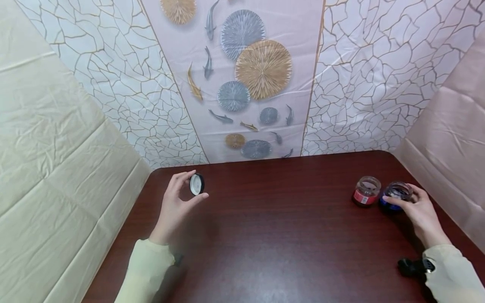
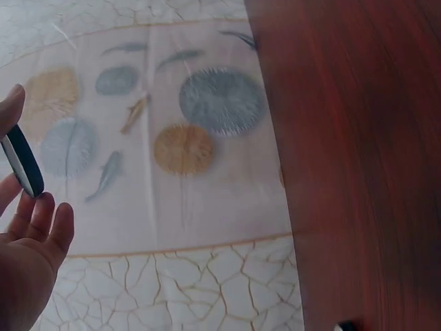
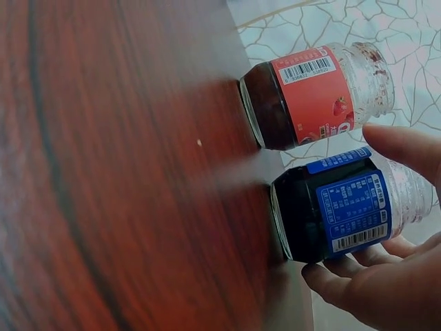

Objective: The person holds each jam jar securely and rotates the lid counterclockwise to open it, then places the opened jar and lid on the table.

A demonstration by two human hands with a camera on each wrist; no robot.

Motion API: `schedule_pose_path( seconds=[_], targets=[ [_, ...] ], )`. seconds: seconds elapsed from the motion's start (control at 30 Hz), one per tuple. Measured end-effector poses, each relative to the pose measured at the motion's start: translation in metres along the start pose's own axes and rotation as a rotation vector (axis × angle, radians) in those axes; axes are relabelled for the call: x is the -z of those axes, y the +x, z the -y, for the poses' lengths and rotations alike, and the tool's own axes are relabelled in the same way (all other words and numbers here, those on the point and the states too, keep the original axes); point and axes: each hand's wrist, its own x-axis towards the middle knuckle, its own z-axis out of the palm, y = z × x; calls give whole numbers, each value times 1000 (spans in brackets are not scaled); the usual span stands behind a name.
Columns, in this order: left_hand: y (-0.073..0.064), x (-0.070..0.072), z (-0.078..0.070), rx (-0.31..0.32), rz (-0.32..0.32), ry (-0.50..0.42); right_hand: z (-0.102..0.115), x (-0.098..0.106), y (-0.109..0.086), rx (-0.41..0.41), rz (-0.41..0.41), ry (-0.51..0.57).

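A jar lid, black outside and white inside, is pinched between the thumb and fingers of my left hand, above the left side of the table. The left wrist view shows this lid edge-on. At the right, my right hand grips an uncapped glass jar with a blue label. Its dark contents show in the right wrist view, where the thumb and fingers lie on opposite sides of the blue-labelled jar. Just left of it stands an uncapped jar with a red label, also with dark contents.
The dark red-brown wooden table ends at a patterned cloth backdrop. Cream cloth walls close in the left and right sides. A black wrist device sits by my right sleeve.
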Motion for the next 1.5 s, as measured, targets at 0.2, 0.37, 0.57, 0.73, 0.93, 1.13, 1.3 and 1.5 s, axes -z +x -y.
schedule_pose_path(
  seconds=[0.2,0.37,0.57,0.73,0.93,1.13,1.3,1.5],
  targets=[
    [-5,9,16,-15,9,136,1,1,-2,-19,6,-31],
    [-9,17,29,63,9,193,0,1,-1,-16,10,-42],
    [-15,26,45,161,12,222,-1,0,1,-7,11,-27],
    [-20,32,56,190,35,245,-1,0,1,-25,5,-51],
    [-29,35,69,218,111,296,2,-1,-1,-33,8,-72],
    [-38,37,83,250,194,301,3,-1,-1,-39,3,-66],
    [-45,36,92,300,242,302,2,0,-1,-29,0,-59],
    [-50,34,97,340,276,296,1,0,-1,-25,2,-50]
  ],
)
